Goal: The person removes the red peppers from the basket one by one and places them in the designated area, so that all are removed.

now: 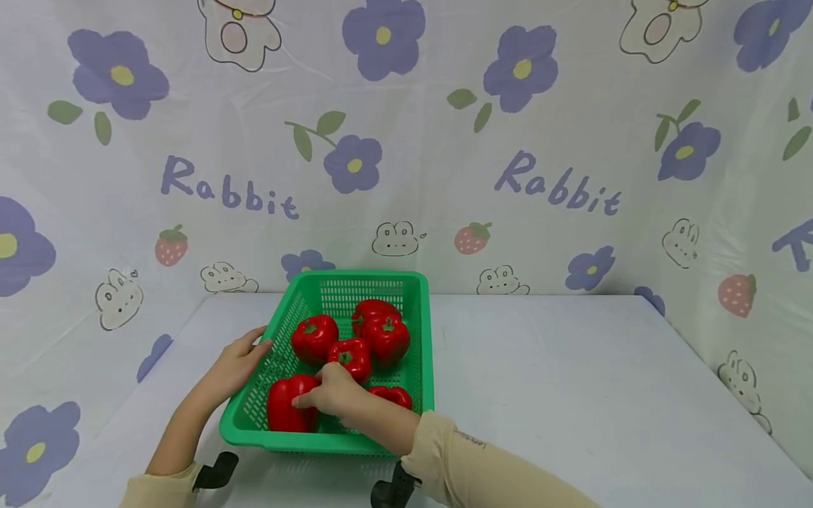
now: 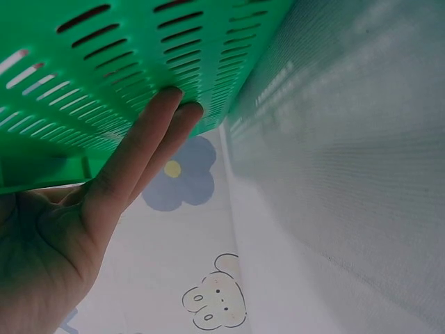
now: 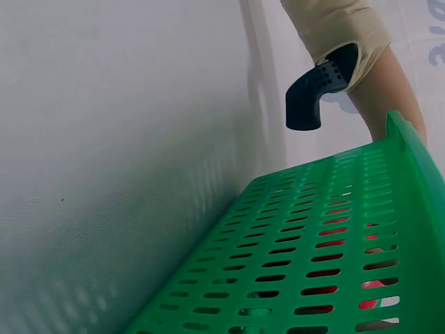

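A green plastic basket [image 1: 427,339] with slotted walls holds several red bell peppers. At its front left corner, my right hand [image 1: 343,395] grips a red bell pepper [image 1: 287,409], the thumb against its side. Another bell pepper [image 1: 392,395] is partly hidden behind the right forearm. Farther back in the basket lie a bell pepper [image 1: 314,339], one in the middle [image 1: 356,358] and a pair at the back right [image 1: 387,342]. My left hand [image 1: 236,363] rests on the basket's left side. In the left wrist view, straight fingers [image 2: 149,132] touch the slotted outer wall.
The basket stands on a white table [image 1: 559,395]. Behind it hangs a white cloth [image 1: 406,197] printed with purple flowers, strawberries and rabbits. A black camera mount [image 1: 216,471] sits at the left cuff, another [image 1: 392,488] at the right cuff, near the basket's front edge.
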Demonstrator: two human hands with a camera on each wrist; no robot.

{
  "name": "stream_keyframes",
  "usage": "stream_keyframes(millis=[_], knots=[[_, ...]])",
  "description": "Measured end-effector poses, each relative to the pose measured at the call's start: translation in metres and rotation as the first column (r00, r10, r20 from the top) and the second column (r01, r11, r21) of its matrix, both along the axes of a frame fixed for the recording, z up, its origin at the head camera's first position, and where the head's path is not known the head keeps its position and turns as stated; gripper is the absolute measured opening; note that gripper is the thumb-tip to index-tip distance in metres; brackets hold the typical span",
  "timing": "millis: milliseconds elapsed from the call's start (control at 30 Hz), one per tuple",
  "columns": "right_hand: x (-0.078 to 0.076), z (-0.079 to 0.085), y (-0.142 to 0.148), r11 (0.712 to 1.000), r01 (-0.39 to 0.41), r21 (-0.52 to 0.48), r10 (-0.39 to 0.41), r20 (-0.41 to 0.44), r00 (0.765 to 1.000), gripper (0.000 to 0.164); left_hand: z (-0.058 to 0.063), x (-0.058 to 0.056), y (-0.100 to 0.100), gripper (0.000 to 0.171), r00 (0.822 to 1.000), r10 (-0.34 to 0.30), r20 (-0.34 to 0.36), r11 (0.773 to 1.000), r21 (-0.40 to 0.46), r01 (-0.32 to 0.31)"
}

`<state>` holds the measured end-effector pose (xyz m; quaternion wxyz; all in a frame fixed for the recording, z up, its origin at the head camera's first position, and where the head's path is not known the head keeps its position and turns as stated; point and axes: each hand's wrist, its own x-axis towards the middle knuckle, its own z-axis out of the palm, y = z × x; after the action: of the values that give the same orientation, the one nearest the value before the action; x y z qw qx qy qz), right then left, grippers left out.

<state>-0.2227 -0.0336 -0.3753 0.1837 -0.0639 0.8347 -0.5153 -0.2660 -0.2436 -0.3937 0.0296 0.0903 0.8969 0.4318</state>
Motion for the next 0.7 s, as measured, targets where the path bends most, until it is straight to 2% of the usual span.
stream_keyframes(millis=[333,600,700], knots=[[0.006,0.005,0.006,0.998,-0.048,-0.047,0.044,-0.085,0.995,0.059,-0.001,-0.001,-0.001,0.056,1.000,0.000,0.004,1.000,0.008,0.000],[0.010,0.011,0.020,0.990,-0.105,-0.092,0.089,-0.160,0.983,0.062,0.002,0.001,0.000,0.056,1.000,0.007,0.003,1.000,-0.007,-0.007],[0.012,0.011,0.026,0.981,-0.123,-0.150,0.096,-0.177,0.979,0.063,0.001,0.001,0.000,0.056,1.000,0.007,0.001,1.000,-0.004,-0.007]])
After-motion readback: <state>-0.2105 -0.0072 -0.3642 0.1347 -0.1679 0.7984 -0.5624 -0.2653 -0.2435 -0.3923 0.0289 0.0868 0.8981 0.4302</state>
